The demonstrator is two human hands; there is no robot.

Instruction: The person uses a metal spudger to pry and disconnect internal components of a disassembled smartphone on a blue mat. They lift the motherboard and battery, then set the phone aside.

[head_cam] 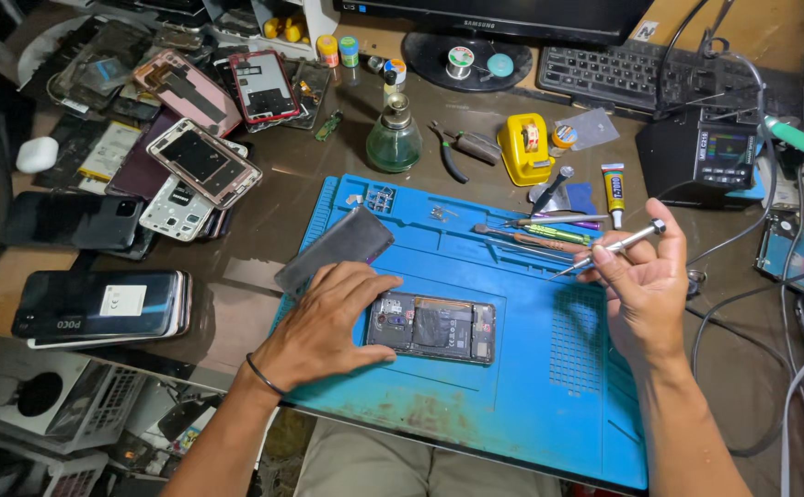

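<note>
- A person's left hand (328,324) is pressing flat, fingers spread and not clenched, on the left end of an opened smartphone (434,328), whose back is off and whose inner boards are showing.
- The opened smartphone is lying lengthwise near the middle of a blue repair mat (531,405), which is covering the near part of a dark, cluttered workbench (264,198).
- The right hand (643,285) is hovering above the right side of the mat, pinching a slim silver screwdriver (615,247) between thumb and fingers; the tool is pointing down and left, its tip hanging clear of the phone.
- A dark grey phone back cover (336,247) is lying tilted at the mat's far left edge, just beyond the left hand.
- More hand tools (540,230), with red, green and purple handles, are resting along the far side of the mat, near a small yellow-labelled glue tube (613,191).
- Farther off, a green glass bottle (394,140), black pliers (453,152) and a yellow tape dispenser (524,147) are standing on the bench.
- To the left, a heap of stripped phone frames (201,164) and a stack of dark handsets (98,306) are crowding the bench.
- A small black meter with a lit screen (710,158) is sitting at the far right, among trailing cables.
</note>
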